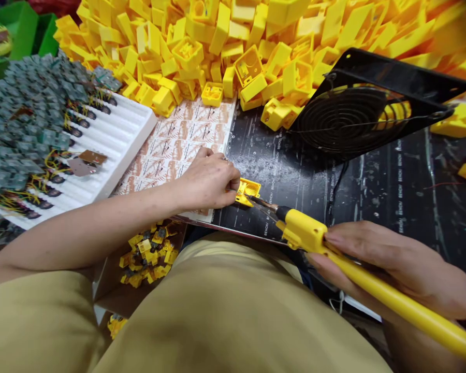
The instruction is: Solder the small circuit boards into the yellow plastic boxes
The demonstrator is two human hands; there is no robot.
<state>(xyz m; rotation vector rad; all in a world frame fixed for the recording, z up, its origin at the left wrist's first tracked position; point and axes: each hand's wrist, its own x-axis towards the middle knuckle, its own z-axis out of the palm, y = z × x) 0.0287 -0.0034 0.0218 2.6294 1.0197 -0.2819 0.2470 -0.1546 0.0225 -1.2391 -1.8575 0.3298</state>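
Curled fingers of my left hand (212, 178) grip the near left side of a small yellow plastic housing (252, 190) lying on the black bench surface. Part of the housing is hidden behind those fingers. My right hand (404, 264) is wrapped round a yellow soldering iron (306, 230), which slants from the lower right. Its dark metal tip points left and reaches the open housing; I cannot tell whether it touches. What lies inside the housing is too small to make out.
Yellow housings (217, 31) are heaped along the back. A black fan (357, 109) leans at the right. On the left, a white foam tray (120, 134) carries wired circuit boards (19, 124). Below the bench edge, a box (116, 280) holds small yellow parts (151, 254).
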